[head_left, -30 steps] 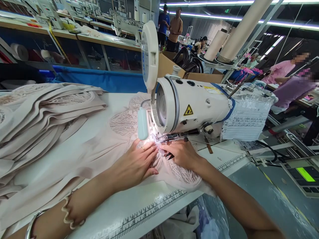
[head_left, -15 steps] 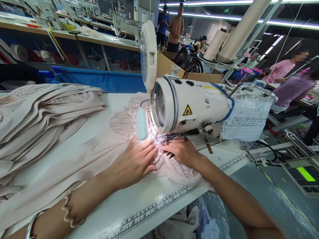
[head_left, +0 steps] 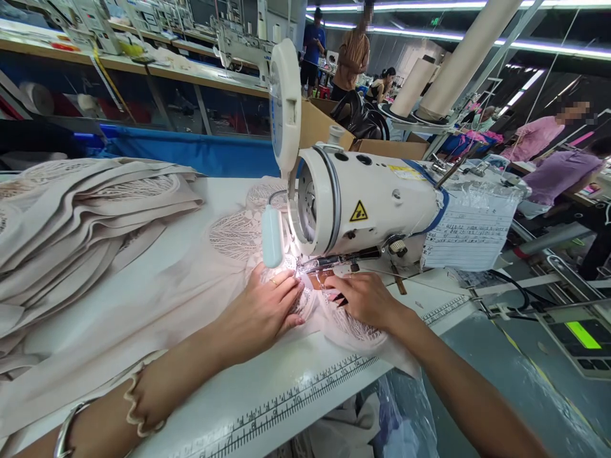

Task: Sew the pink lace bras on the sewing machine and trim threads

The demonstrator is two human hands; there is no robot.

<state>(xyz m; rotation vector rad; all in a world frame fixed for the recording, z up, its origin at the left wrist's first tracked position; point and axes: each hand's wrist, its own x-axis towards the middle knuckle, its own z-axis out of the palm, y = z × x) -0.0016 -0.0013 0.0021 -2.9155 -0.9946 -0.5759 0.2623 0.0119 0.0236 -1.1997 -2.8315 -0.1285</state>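
Note:
Pale pink fabric with lace panels lies under the needle area of a white sewing machine. My left hand rests flat on it just left of the lit needle area, fingers stretched out. To the right of the needle, my right hand has its fingers curled over another lace part of the cloth. A small dark pointed tool pokes out beneath those fingers; its kind is mostly hidden. A pale blue lamp hangs beside the needle and lights the cloth brightly.
Folded pink pieces are stacked on the left of the white table. A printed ruler scale runs along its front edge. Thread cones stand behind the machine, and a control box is at right. Several people are in the background.
My right hand has shifted right and slightly down, away from the needle, uncovering a brownish patch there. My left hand has barely moved. A person in brown behind has moved right.

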